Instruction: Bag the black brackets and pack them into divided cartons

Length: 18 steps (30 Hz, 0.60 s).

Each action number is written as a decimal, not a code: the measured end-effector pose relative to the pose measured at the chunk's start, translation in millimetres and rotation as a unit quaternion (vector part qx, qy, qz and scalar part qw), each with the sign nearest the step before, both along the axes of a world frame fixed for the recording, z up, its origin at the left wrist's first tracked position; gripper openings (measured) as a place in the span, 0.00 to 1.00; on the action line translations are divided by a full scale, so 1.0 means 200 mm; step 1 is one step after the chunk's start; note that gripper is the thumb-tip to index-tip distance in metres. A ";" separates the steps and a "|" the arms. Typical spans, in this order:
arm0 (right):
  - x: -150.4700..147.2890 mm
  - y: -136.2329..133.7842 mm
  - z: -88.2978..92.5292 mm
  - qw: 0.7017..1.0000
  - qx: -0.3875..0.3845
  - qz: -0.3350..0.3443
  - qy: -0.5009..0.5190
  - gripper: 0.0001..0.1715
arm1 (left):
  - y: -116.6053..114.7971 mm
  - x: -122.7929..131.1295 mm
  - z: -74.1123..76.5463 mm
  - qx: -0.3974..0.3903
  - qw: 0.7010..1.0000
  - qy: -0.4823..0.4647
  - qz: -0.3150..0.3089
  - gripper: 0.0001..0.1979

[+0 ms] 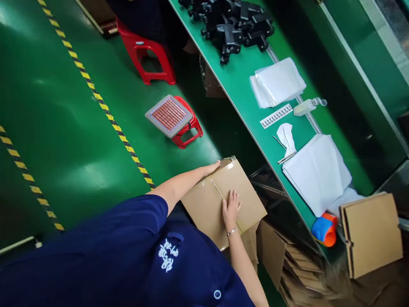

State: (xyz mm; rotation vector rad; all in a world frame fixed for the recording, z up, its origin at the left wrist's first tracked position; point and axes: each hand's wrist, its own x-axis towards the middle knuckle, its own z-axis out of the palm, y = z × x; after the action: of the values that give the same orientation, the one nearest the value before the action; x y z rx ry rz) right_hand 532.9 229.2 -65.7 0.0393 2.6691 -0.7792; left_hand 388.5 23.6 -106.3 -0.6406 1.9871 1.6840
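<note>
A closed brown cardboard box (201, 207) with a seam across its top is in front of my body. My right hand (232, 209) lies flat on the top near that seam, fingers spread. Along the box's far-left edge, my left hand (212, 168) rests against the side with its fingers stretched out, partly hidden by the box. Clear tape (232, 160) shows at the box's far corner.
The green workbench (246, 102) on the right holds black plastic parts (230, 30), white bags (316, 170), a bottle (305, 107), and blue and orange tape rolls (325, 230). Flattened cartons (297, 264) stand below. Red stools (153, 55) and a cushion (169, 116) are ahead, near a seated person.
</note>
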 end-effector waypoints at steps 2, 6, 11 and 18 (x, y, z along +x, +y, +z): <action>-0.22 0.05 0.07 0.998 -0.056 -0.020 0.015 0.38 | -0.14 0.00 0.00 0.000 1.000 0.009 0.026 0.15; -0.82 0.07 0.08 0.996 -0.078 0.034 -0.019 0.42 | -0.49 0.30 0.02 -0.046 0.990 0.011 0.133 0.15; -1.22 -0.08 -0.07 0.972 -0.121 0.122 -0.159 0.41 | -0.57 0.98 0.09 -0.091 0.969 -0.055 0.225 0.20; -1.22 -0.17 -0.11 0.963 -0.096 0.166 -0.191 0.25 | -0.31 1.13 -0.01 0.022 0.972 -0.073 0.223 0.18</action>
State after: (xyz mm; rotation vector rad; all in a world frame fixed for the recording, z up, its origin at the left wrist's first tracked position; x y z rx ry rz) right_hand 288.6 195.4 -87.1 -0.2737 2.1510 -0.8188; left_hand 614.5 -38.5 -109.2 -1.2310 1.7859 1.8560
